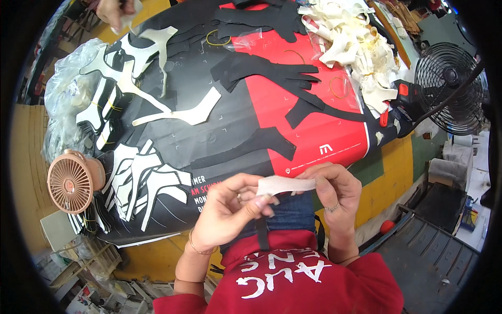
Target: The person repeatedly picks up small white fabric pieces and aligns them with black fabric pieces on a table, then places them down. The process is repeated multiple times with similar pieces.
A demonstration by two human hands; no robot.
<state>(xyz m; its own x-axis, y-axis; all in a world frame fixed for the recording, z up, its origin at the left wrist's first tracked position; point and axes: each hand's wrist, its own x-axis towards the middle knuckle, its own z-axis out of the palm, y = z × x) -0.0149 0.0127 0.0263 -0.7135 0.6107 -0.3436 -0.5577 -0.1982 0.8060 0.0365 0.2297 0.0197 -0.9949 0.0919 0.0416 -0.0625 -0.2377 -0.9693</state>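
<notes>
A small white curved strip of cut material [282,184] is stretched between my two hands, close in front of my body at the near edge of the table. Its left end is pinched by my left hand [227,206], thumb across the lower edge. My right hand [334,194] grips the other end between thumb and fingers. Just beyond them on the table lies a black cut piece [272,142]. More black cut pieces [266,76] overlap further off. To the left, several white pieces with black edges [149,175] are heaped, and cream cut pieces [193,114] lie behind them.
A black and red sheet [334,141] covers the table. A small pink fan [76,180] stands at the left, near a clear plastic bag [68,104]. Cream pieces [361,49] are piled far right, by a black fan [449,86]. Another person's hand [112,13] shows far left.
</notes>
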